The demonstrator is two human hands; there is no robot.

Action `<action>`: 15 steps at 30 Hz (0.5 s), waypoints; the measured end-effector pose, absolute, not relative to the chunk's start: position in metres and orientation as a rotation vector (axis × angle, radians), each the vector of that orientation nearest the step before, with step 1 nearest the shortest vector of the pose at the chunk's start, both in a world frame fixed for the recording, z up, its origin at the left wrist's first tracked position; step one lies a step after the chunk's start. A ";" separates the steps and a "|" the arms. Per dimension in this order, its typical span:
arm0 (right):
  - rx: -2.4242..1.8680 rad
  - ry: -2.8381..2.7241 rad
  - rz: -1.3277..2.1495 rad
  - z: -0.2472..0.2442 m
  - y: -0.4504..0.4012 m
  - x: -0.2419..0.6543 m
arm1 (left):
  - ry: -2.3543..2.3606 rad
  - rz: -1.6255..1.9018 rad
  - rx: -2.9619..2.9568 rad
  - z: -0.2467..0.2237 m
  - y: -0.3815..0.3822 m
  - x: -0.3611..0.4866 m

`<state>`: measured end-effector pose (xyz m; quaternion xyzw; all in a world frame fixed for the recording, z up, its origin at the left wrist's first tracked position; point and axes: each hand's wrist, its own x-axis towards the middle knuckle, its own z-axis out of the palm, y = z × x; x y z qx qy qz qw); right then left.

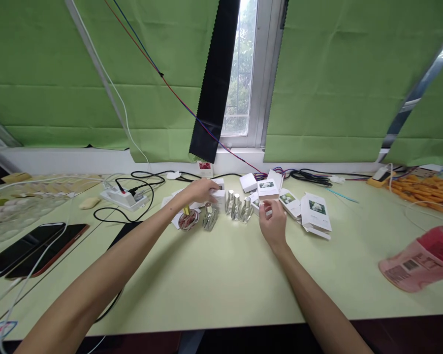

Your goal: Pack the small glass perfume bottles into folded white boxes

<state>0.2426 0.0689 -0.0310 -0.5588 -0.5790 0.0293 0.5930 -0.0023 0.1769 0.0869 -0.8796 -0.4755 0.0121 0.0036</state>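
Note:
My left hand reaches over the glass bottles, its thumb and fingers closed at the side of a small white box. My right hand is closed with its fingertips at the lower edge of a white box with a flower picture. Between the hands stand several clear glass perfume bottles with silver caps. Under my left hand are another clear bottle, leaning, and a round bottle with a gold neck. Parts of the left box are hidden by my fingers.
To the right lie opened white flower boxes and a small white box. A pink bottle with a red lid lies at the right. At left are a power strip, black cables, and two phones. Orange pieces sit far right.

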 end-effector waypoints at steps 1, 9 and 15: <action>-1.300 -1.351 0.089 -0.032 0.069 0.242 | -1.455 0.062 -2.814 0.090 0.179 -0.004; -1.273 -1.381 0.160 -0.031 0.065 0.233 | -1.302 0.198 -3.000 0.107 0.178 0.003; -1.257 -1.468 0.289 -0.032 0.061 0.229 | -1.293 0.122 -3.080 0.110 0.165 0.016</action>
